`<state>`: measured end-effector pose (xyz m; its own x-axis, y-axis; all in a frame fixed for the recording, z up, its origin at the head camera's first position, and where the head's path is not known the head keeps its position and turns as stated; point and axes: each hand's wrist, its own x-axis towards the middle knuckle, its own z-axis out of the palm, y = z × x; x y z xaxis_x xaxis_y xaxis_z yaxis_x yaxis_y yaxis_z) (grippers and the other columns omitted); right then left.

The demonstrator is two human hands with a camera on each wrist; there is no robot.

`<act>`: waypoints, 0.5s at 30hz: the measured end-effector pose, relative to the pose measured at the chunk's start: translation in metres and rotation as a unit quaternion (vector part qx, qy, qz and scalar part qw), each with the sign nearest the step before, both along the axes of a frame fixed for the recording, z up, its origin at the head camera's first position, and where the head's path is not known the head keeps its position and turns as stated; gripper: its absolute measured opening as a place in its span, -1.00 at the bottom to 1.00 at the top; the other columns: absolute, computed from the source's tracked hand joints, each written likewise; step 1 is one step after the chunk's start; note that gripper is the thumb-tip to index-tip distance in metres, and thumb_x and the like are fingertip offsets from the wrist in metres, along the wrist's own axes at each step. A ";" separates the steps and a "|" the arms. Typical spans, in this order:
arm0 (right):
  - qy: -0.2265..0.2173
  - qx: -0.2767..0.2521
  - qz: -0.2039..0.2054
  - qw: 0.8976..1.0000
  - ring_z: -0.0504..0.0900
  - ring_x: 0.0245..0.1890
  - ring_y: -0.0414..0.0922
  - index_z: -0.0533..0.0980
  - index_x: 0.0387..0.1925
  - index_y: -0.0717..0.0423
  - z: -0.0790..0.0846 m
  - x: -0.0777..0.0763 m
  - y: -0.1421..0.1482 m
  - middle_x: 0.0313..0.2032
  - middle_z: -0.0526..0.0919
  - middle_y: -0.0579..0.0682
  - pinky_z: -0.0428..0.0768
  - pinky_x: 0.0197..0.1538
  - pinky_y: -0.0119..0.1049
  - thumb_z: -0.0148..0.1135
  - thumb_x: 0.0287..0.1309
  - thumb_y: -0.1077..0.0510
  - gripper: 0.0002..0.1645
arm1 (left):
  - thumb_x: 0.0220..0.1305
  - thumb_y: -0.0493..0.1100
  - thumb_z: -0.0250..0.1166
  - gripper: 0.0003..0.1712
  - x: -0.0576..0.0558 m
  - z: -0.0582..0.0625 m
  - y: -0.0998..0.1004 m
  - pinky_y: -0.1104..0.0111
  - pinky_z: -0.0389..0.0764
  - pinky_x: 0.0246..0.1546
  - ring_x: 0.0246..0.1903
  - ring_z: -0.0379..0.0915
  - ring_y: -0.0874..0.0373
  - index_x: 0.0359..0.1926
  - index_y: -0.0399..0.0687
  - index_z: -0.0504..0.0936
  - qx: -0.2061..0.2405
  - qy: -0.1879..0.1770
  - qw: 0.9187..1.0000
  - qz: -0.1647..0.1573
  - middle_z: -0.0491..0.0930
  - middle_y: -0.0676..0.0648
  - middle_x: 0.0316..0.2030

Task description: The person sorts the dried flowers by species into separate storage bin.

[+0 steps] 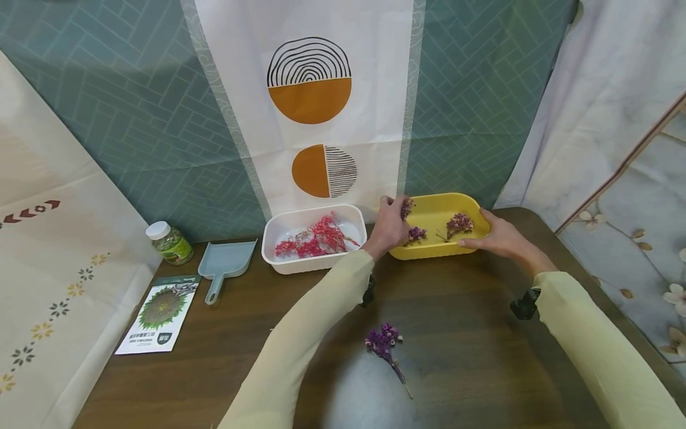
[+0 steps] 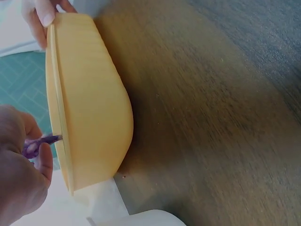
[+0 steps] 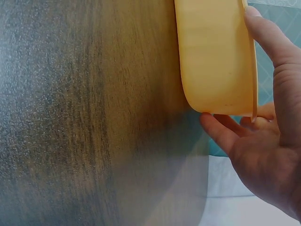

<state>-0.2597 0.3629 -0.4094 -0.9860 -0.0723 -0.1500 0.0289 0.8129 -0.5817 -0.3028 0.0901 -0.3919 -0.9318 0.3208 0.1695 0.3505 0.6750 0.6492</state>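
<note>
My left hand (image 1: pixel 389 226) is over the left end of a yellow plastic tray (image 1: pixel 436 252). Its thumb and fingers pinch a small sprig of purple dried flowers (image 2: pixel 32 149), partly hidden by the hand. At the tray's right end, my right hand (image 1: pixel 502 237) holds the wall, thumb on the near rim and fingers around the end. Inside the tray lie a purple flower sprig (image 1: pixel 459 224) on the right and a purple cluster (image 1: pixel 416 234) near the left hand. Another purple sprig with thin stems (image 1: pixel 383 344) rests on the table in front.
Left of the yellow tray stands a white tray (image 1: pixel 300 267) with pinkish-red dried flowers (image 1: pixel 321 237). Farther left are a blue-grey dustpan (image 1: pixel 227 260), a white-capped jar (image 1: pixel 170 243) and a seed packet (image 1: pixel 161 316). Fabric hangs behind the brown wooden table (image 1: pixel 455 357).
</note>
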 end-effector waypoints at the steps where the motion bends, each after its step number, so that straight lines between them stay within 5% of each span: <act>1: 0.001 -0.001 0.000 1.000 0.07 0.37 0.45 -0.28 0.52 0.37 0.000 0.000 0.000 0.43 -0.01 0.54 0.08 0.31 0.40 0.38 0.02 -0.43 0.52 | 0.17 -0.45 0.23 -0.22 0.000 0.000 -0.001 0.38 0.51 -0.06 -0.03 0.37 0.05 0.41 0.05 0.36 -0.001 0.004 1.000 -0.003 0.21 -0.18 0.19; 9: 0.003 -0.007 0.001 1.000 0.07 0.37 0.45 -0.25 0.53 0.35 -0.001 0.001 -0.002 0.42 0.00 0.54 0.08 0.31 0.40 0.38 0.07 -0.36 0.45 | 0.20 -0.41 0.23 -0.31 0.003 0.000 -0.007 0.38 0.47 -0.06 0.04 0.33 0.05 0.37 -0.02 0.42 -0.020 0.038 0.999 -0.022 0.26 -0.20 0.20; 15: 0.005 -0.010 -0.004 1.000 0.09 0.37 0.44 -0.24 0.54 0.33 -0.001 0.001 0.000 0.42 0.03 0.53 0.08 0.31 0.40 0.39 0.06 -0.35 0.44 | 0.23 -0.33 0.29 -0.37 0.016 0.004 -0.017 0.34 0.49 -0.09 -0.04 0.40 0.01 0.34 -0.09 0.45 0.010 0.059 0.997 -0.046 0.33 -0.23 0.10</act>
<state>-0.2585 0.3630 -0.4104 -0.9882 -0.0665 -0.1382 0.0297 0.8014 -0.5973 -0.2870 0.0727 -0.3875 -0.8722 0.3989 0.2831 0.4844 0.6236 0.6136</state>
